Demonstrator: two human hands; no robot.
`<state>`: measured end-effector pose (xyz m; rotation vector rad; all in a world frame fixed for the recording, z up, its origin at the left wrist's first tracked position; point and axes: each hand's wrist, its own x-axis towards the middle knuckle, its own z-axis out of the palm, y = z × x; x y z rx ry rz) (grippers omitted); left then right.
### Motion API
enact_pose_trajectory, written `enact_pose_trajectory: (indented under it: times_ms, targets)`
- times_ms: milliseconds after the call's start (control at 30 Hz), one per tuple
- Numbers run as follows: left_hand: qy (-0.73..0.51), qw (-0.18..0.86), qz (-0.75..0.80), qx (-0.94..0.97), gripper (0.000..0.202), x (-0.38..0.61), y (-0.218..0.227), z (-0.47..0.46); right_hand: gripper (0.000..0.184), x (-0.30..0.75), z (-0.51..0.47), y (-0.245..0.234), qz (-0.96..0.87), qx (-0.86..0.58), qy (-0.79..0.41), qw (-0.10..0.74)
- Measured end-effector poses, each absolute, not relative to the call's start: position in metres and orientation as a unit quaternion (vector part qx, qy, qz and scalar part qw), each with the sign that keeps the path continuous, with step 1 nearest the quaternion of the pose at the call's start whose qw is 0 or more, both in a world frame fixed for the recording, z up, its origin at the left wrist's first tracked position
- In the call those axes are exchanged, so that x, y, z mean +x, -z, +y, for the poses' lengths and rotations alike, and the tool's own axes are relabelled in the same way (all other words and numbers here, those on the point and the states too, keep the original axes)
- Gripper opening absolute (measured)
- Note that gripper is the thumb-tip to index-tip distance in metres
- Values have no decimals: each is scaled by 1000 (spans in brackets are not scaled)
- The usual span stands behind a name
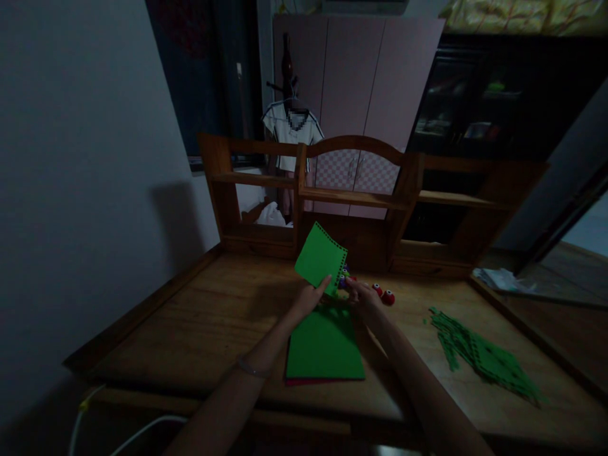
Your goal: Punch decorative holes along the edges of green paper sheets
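Observation:
My left hand is closed on a green sheet, thumb on its front, and holds it tilted up above the table. Small dark holes run along the sheet's upper and right edges. My right hand is beside the sheet's right edge, its fingers pinched together. What lies between those fingers is too small to make out. Small purple and red pieces show between the sheet and my right fingers. Below both hands, a larger green sheet lies flat on the table, with a thin red layer showing under its front edge.
Red round pieces with white eye-like spots sit right of my right hand. A heap of green perforated sheets and strips lies on the wooden table at the right. A wooden shelf unit stands along the back edge.

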<state>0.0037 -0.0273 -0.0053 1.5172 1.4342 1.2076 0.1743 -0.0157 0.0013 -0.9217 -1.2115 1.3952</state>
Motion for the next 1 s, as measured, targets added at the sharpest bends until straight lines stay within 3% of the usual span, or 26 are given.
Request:
enact_pose_trajectory:
  times_ms: [267, 500, 1000]
  targets:
    - [-498, 370, 520, 587, 52, 5, -5, -33, 35, 173, -15, 0, -435, -393, -605, 538]
    - [-542, 335, 501, 586, 46, 6, -13, -37, 39, 167, -14, -1, -485, -401, -622, 466]
    - [-528, 338, 507, 591, 43, 5, -10, -35, 38, 165, -16, -1, -503, -389, -627, 449]
